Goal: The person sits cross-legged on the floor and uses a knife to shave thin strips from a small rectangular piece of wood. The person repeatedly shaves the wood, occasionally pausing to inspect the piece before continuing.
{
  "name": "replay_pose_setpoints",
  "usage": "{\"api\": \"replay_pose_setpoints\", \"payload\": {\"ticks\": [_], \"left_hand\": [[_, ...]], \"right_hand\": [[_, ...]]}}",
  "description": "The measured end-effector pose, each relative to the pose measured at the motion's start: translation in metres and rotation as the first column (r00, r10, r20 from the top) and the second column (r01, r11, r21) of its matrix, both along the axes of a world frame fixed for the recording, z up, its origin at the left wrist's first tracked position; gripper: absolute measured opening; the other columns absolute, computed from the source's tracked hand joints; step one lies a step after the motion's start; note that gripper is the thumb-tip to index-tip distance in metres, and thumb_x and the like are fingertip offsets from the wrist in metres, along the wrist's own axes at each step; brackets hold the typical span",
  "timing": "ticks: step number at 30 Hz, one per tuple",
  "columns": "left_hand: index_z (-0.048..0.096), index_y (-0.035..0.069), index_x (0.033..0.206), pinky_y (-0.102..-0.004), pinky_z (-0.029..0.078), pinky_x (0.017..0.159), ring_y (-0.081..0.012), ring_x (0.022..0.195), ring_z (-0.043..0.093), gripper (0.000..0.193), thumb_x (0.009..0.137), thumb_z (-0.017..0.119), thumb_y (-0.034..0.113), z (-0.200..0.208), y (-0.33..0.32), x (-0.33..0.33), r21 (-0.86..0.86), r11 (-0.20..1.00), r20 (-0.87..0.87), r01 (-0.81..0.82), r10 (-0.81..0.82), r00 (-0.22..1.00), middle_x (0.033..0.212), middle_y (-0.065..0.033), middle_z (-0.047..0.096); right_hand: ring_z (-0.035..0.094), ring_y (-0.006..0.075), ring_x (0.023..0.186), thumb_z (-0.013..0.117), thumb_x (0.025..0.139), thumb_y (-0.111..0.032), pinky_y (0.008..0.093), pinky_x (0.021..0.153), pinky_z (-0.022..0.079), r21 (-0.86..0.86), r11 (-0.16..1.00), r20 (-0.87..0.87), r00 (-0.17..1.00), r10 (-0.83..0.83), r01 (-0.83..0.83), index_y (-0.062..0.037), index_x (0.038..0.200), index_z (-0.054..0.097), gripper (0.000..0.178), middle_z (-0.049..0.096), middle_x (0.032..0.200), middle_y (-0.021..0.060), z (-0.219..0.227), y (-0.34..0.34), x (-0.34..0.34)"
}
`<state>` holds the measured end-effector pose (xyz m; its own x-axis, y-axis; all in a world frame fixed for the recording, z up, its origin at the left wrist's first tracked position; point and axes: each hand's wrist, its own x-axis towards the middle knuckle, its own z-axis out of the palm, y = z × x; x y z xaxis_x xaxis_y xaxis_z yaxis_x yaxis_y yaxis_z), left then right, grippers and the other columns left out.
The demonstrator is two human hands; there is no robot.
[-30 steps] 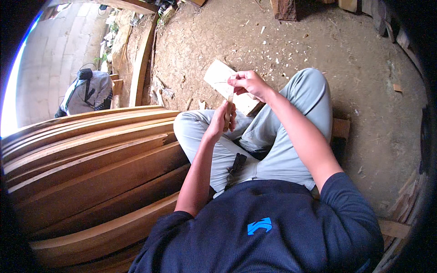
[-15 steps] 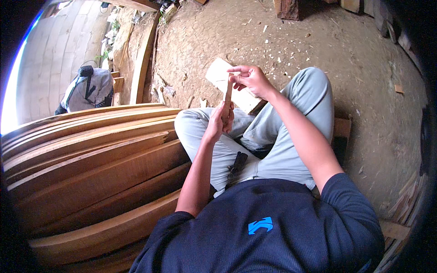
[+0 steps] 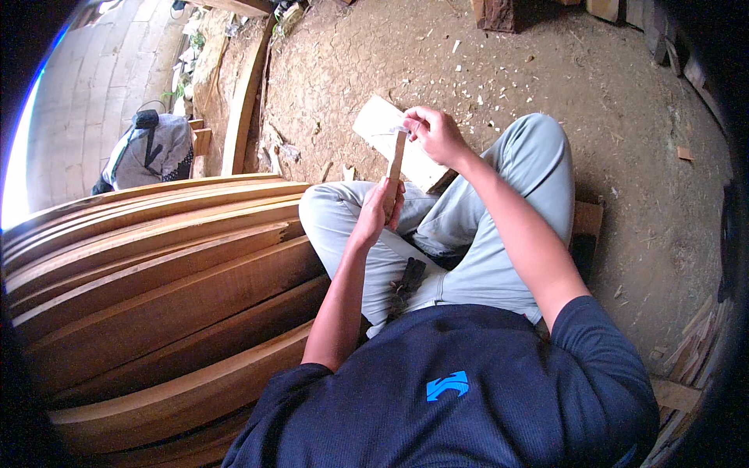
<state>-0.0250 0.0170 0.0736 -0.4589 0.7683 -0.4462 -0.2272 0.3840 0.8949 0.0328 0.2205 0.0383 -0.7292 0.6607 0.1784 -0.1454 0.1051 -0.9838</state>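
Observation:
My left hand (image 3: 381, 209) is closed around the lower part of a narrow wooden strip (image 3: 395, 158), which stands up over my lap and tilts slightly right. My right hand (image 3: 437, 136) is at the strip's upper end, fingers curled and pinched together. Something small and whitish shows by its fingertips, too small to name. Behind the strip, a pale flat wooden board (image 3: 376, 117) slants down toward my raised right knee. My hand covers part of that board.
Long planks (image 3: 172, 288) are stacked along my left side. Past them sits a grey and black bag (image 3: 156, 148) near a wooden beam (image 3: 246, 109). Wood chips lie scattered over the dirt floor (image 3: 343, 62). A timber block (image 3: 495, 14) stands at the far side.
My right hand has shifted slightly right, and its outstretched fingers have curled in at the strip's top. The strip has tipped a little to the right in my left hand.

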Motion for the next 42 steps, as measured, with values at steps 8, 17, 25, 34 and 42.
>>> {"api": "replay_pose_setpoints", "payload": {"ticks": [8, 17, 25, 34, 42], "left_hand": [[0.057, 0.007, 0.102, -0.0261, 0.033, 0.037, -0.0115, 0.039, 0.042, 0.044, 0.098, 0.037, 0.047, 0.004, 0.001, -0.005, -0.026, 1.0, 0.011, -0.014, 0.014, 1.0, 0.061, -0.0001, 0.048], [0.055, 0.004, 0.106, -0.0233, 0.035, 0.034, -0.0092, 0.038, 0.042, 0.041, 0.101, 0.036, 0.04, -0.004, 0.006, -0.001, -0.008, 0.998, -0.05, -0.068, 0.068, 0.996, 0.066, -0.0035, 0.051], [0.052, 0.006, 0.109, -0.0233, 0.034, 0.035, -0.0075, 0.04, 0.042, 0.037, 0.102, 0.036, 0.039, -0.004, 0.014, 0.004, -0.077, 0.996, -0.135, -0.053, 0.042, 0.99, 0.067, -0.0025, 0.052], [0.051, 0.011, 0.1, -0.0276, 0.031, 0.038, -0.0117, 0.042, 0.039, 0.038, 0.101, 0.031, 0.043, 0.004, 0.015, 0.0, -0.003, 0.99, 0.21, -0.14, 0.138, 0.968, 0.058, 0.0015, 0.042], [0.051, 0.011, 0.1, -0.0271, 0.041, 0.047, -0.0121, 0.055, 0.051, 0.038, 0.098, 0.039, 0.047, 0.007, 0.019, 0.005, -0.031, 0.996, 0.163, -0.087, 0.091, 0.982, 0.071, 0.0, 0.051]], "right_hand": [[0.061, 0.0115, 0.06, 0.058, 0.093, -0.031, 0.0285, 0.053, 0.051, -0.421, 0.905, 0.125, 0.992, -0.005, 0.058, -0.0032, 0.103, 0.061, 0.03, 0.063, 0.081, 0.0065, -0.009, 0.02, 0.002], [0.063, 0.0175, 0.098, 0.07, 0.084, -0.01, 0.0317, 0.08, 0.055, -0.628, 0.618, -0.202, 0.866, 0.457, -0.473, 0.0036, 0.127, 0.048, 0.051, 0.061, 0.113, 0.0129, -0.007, -0.002, 0.005], [0.065, 0.0157, 0.093, 0.063, 0.09, -0.012, 0.0314, 0.078, 0.056, -0.643, 0.716, -0.052, 0.949, 0.311, -0.27, 0.0024, 0.117, 0.054, 0.032, 0.063, 0.108, 0.0107, -0.037, -0.005, -0.009], [0.062, 0.0195, 0.099, 0.065, 0.087, -0.006, 0.0354, 0.09, 0.052, -0.703, 0.524, -0.353, 0.876, 0.33, -0.481, -0.0001, 0.122, 0.05, 0.039, 0.061, 0.109, 0.009, -0.007, -0.004, 0.003], [0.061, 0.0151, 0.095, 0.069, 0.086, -0.017, 0.0315, 0.084, 0.052, -0.65, 0.641, -0.187, 0.904, 0.385, -0.408, -0.0009, 0.112, 0.056, 0.032, 0.062, 0.104, 0.0061, -0.008, -0.001, 0.002]]}}
